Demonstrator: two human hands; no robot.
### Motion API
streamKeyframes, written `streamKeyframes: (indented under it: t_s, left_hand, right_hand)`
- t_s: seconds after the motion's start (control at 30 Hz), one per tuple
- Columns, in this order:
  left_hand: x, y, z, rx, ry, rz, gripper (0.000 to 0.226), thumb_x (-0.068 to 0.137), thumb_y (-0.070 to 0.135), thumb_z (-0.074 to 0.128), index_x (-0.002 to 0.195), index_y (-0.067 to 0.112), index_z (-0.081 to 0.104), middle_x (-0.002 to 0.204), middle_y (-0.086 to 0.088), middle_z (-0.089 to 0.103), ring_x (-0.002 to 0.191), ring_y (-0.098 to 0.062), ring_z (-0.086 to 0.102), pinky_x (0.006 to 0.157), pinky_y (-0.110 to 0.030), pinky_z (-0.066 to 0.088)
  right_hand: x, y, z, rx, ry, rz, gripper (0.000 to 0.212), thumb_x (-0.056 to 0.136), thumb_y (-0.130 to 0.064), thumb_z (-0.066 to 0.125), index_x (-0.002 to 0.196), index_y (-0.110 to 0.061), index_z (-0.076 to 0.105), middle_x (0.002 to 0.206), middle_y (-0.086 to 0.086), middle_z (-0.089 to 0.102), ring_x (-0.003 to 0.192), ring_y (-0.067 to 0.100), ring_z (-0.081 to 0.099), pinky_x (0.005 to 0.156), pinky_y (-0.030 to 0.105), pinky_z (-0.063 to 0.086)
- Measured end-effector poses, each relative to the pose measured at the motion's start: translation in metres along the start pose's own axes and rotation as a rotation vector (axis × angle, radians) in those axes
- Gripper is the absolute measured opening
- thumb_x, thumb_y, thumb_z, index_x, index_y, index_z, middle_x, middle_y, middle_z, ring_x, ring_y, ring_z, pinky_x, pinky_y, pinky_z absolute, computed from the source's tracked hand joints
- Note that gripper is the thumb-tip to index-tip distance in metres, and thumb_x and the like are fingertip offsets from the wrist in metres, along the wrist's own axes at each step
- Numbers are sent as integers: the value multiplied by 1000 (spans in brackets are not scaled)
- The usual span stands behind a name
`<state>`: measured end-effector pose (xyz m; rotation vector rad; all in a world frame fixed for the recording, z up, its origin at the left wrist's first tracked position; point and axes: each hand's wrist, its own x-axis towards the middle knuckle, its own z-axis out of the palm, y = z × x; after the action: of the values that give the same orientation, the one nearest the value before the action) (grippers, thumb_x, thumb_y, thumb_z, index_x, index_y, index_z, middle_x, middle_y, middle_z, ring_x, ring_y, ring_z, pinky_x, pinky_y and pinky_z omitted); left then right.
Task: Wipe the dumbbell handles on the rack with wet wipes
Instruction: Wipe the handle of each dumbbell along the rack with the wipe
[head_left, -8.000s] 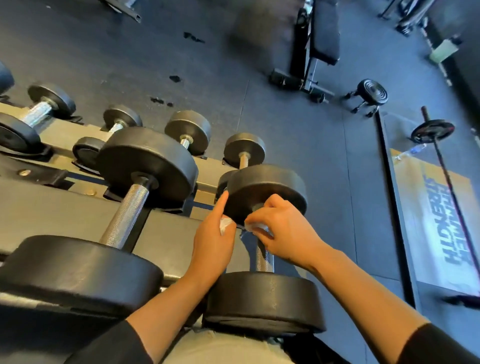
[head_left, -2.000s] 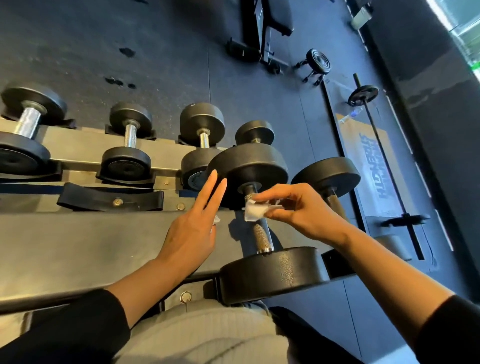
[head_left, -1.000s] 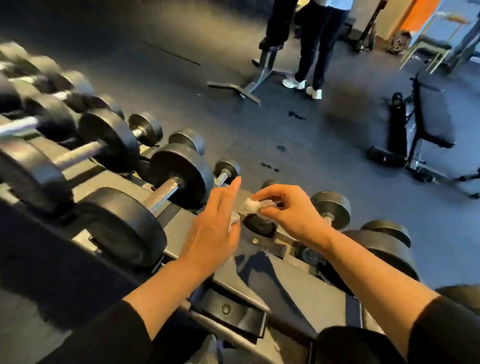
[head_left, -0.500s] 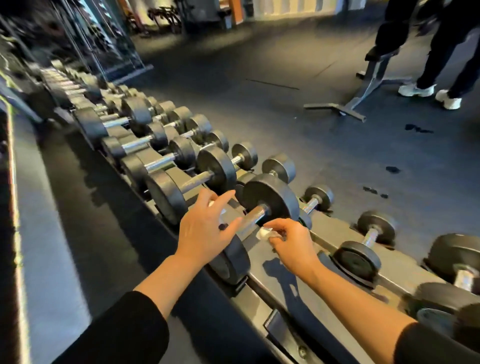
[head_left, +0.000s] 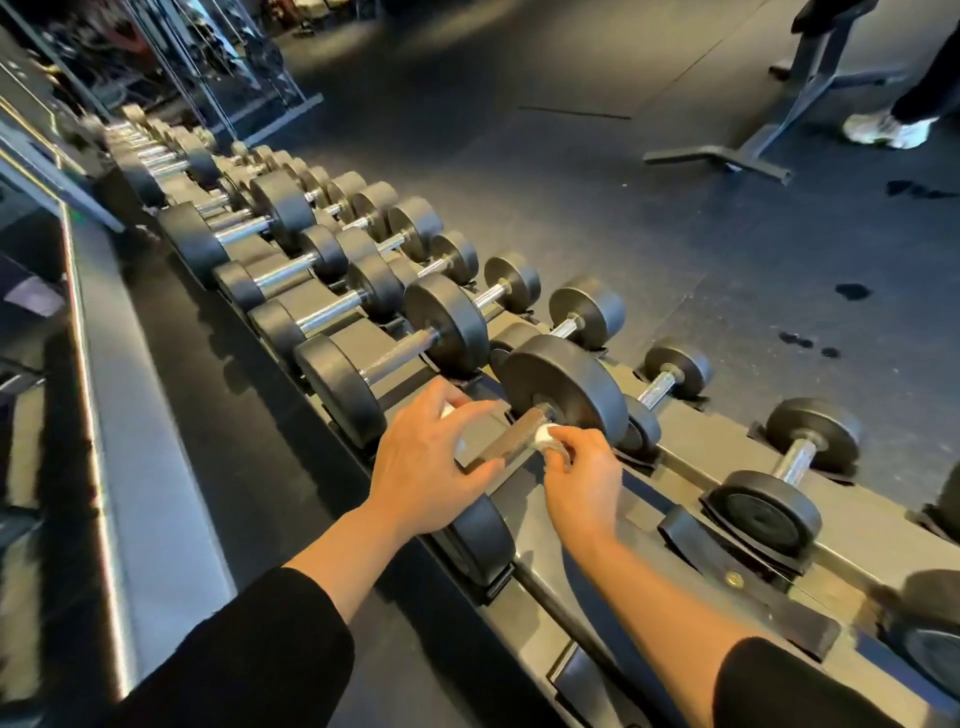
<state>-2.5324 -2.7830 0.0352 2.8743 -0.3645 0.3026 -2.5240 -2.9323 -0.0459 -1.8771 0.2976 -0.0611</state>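
Right hand (head_left: 584, 475) grip: fingertips pinched on a balled white wipe (head_left: 546, 435), pressed to the far end of the handle (head_left: 506, 439), just under the far head (head_left: 566, 389). Left hand (head_left: 428, 462) grip: fingers fairly straight, laid over the handle's near end, thumb along its underside; a bit of white shows at the fingers, and I cannot tell whether it is a second wipe. This dumbbell lies at about 12 o'clock from the wrists, on the rack (head_left: 675, 525) top tier; its near head (head_left: 480, 535) sits at 6 o'clock of the left hand. Judgement: wiping has started at the far collar. To do it well, wrap the wipe around the bar rather than dabbing one face, draw it toward the near head in one pass, and twist to reach the underside and the knurl. The left hand should shift off the bar so its covered patch gets wiped. Neighbouring dumbbells (head_left: 395, 353) run off toward 10 o'clock; smaller dumbbells (head_left: 779, 488) at 3 o'clock.
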Motion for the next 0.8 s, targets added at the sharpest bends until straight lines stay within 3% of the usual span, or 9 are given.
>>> streamKeyframes:
  t_s: [0.13, 0.23, 0.37, 0.6, 0.7, 0.8]
  left_hand:
    - [1, 1, -1, 8, -27, -16, 53, 76, 61, 51, 119, 32, 62, 105, 11, 48, 92, -1, 41, 74, -15, 38]
    - [0, 2, -3, 27, -55, -18, 56, 77, 63, 49, 121, 32, 61, 106, 11, 47, 95, -2, 41, 76, -16, 35]
    - [1, 3, -1, 50, -77, -17, 56, 76, 62, 49, 121, 30, 62, 104, 9, 48, 93, -5, 43, 74, -16, 33]
    - [1, 3, -2, 68, -92, -24, 54, 77, 60, 50, 120, 29, 61, 103, 7, 49, 89, -8, 47, 72, -24, 41]
    - [1, 5, -1, 59, -97, -48, 53, 76, 60, 50, 119, 31, 61, 103, 9, 49, 89, -8, 48, 72, -22, 41]
    - [2, 8, -2, 52, -110, -83, 56, 75, 61, 49, 120, 31, 61, 105, 9, 50, 92, -7, 47, 74, -16, 35]
  right_hand:
    - [1, 2, 9, 155, -1, 6, 19, 88, -9, 63, 103, -20, 64, 98, -6, 60, 97, 10, 59, 83, 19, 50]
    - [1, 4, 12, 212, -11, 31, 20, 87, -8, 64, 101, -22, 64, 98, -5, 64, 94, 7, 61, 74, 6, 44]
    - [-13, 5, 16, 228, -67, -25, 21, 84, -3, 64, 88, -24, 65, 89, -12, 59, 85, 0, 58, 73, 6, 43]
    - [-35, 9, 14, 312, -399, -64, 21, 80, 1, 67, 86, -18, 73, 84, -12, 63, 84, 0, 59, 75, 14, 48]
    - [-24, 4, 5, 351, -204, -91, 21, 83, 2, 64, 92, -16, 71, 91, -8, 65, 88, 3, 61, 80, 16, 51]
    - [-1, -1, -2, 244, 6, -114, 27, 86, 2, 59, 109, -9, 68, 111, -1, 64, 105, 9, 59, 87, 2, 41]
